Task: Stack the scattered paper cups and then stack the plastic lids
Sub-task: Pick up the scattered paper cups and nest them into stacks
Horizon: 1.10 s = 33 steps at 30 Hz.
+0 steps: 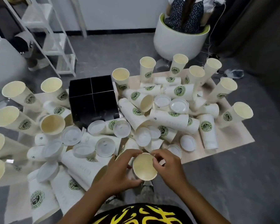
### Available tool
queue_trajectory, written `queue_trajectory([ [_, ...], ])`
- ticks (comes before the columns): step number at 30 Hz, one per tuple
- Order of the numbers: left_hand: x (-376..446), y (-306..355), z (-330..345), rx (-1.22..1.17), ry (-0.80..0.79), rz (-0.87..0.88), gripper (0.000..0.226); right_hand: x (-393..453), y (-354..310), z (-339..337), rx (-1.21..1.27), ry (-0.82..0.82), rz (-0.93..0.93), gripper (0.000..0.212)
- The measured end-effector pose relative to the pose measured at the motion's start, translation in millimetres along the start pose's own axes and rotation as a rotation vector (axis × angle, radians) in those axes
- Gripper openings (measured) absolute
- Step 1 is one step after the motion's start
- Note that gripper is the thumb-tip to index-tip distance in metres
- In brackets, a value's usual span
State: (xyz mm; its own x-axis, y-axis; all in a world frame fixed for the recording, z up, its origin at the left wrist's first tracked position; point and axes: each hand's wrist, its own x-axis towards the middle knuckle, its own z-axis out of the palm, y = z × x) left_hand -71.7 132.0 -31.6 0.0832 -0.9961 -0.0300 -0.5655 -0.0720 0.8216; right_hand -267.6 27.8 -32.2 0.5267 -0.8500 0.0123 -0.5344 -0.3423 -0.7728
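The head view looks down at a low table [229,143] covered with paper cups and plastic lids. Near the front edge, both hands hold one paper cup [145,166] with its open mouth facing up. The left hand [120,170] wraps its curled fingers round the cup's left side. The right hand [168,165] pinches the cup's rim on the right with bent fingers.

Many more white cups with green round logos lie on their sides in a heap [168,117] in the middle of the table. Others stand upright along the far and side edges, like one at the back [120,80]. Clear plastic lids are scattered among the cups, such as one [179,105] on top of the heap and one [187,143] lying flat on the wood. A black box [92,101] split into four parts sits on the table, left of the heap.
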Motion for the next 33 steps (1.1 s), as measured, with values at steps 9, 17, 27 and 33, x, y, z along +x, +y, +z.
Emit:
queue_trajectory([
  [9, 3, -22, 5, 0.001, -0.013, 0.002, 0.080, 6, 4, 12, -0.012, -0.123, 0.007, 0.033],
  [17, -2, -18, 6, 0.011, 0.000, 0.024, 0.085, -7, 2, 3, 0.090, -0.255, 0.037, 0.067],
  [27, -1, -8, -20, 0.017, 0.090, 0.014, 0.100, 16, 8, -29, 0.109, -0.129, 0.004, 0.072],
  [33, 61, 19, -32, 0.014, 0.113, 0.088, 0.087, 46, 31, -71, 0.160, 0.088, 0.073, 0.067],
])
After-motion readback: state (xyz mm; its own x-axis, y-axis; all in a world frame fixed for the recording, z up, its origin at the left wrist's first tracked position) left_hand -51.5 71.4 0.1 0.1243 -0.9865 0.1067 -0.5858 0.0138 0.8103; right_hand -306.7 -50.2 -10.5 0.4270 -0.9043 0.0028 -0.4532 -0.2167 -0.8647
